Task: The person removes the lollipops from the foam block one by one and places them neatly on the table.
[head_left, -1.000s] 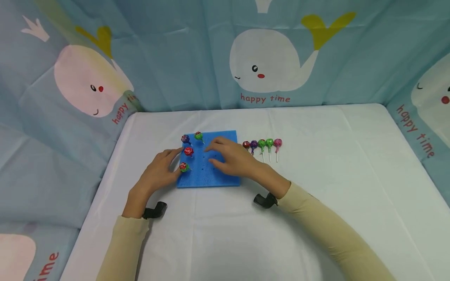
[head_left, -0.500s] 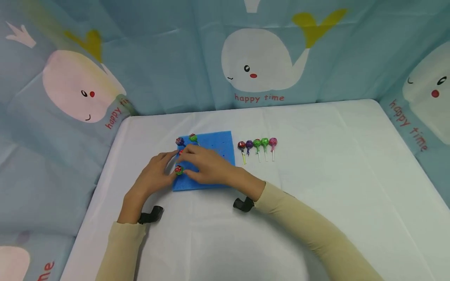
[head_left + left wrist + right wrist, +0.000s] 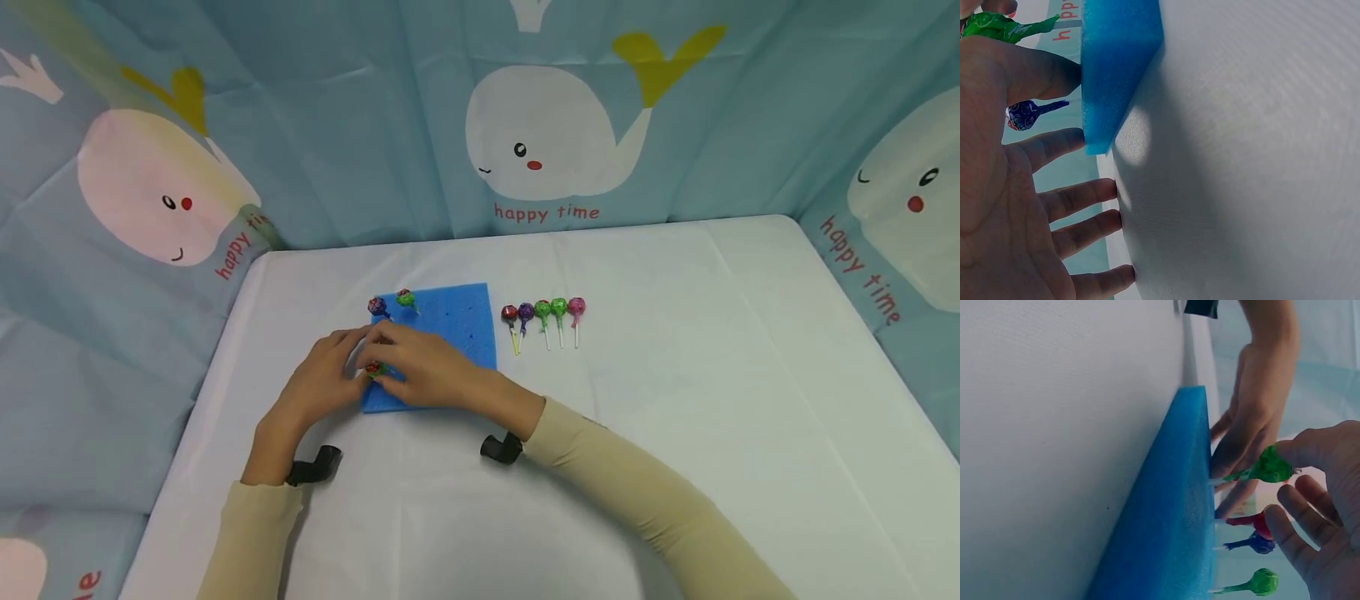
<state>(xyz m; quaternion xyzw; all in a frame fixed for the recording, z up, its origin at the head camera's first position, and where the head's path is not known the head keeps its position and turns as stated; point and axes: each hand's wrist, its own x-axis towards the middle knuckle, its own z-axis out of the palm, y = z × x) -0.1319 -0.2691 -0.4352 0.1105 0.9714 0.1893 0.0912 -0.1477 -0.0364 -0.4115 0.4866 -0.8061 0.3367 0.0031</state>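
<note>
My left hand (image 3: 318, 375) holds its fingers extended at the left side of a blue foam block (image 3: 468, 325); in the left wrist view its thumb and index fingertips touch the foam. Over the block's left part is my right hand (image 3: 423, 362), fingers bent loosely around a green-and-red wrapped lollipop (image 3: 374, 367) stuck upright in the foam. In the right wrist view the thumb touches that lollipop's head, while the other fingers show a gap. A red lollipop (image 3: 1254, 520), covered by the hand in the head view, stands behind it, near a blue lollipop (image 3: 378, 306) and a green lollipop (image 3: 406, 297).
Right of the block several lollipops lie in a row on the white tabletop, among them a pink lollipop (image 3: 577, 307) and a purple lollipop (image 3: 526, 312). Small holes dot the foam. A whale-print curtain (image 3: 420, 150) hangs around the table.
My right hand has moved left and nearer, from the block's middle to the green-and-red lollipop at its near left. The left hand stays at the block's edge. The head view has shifted slightly.
</note>
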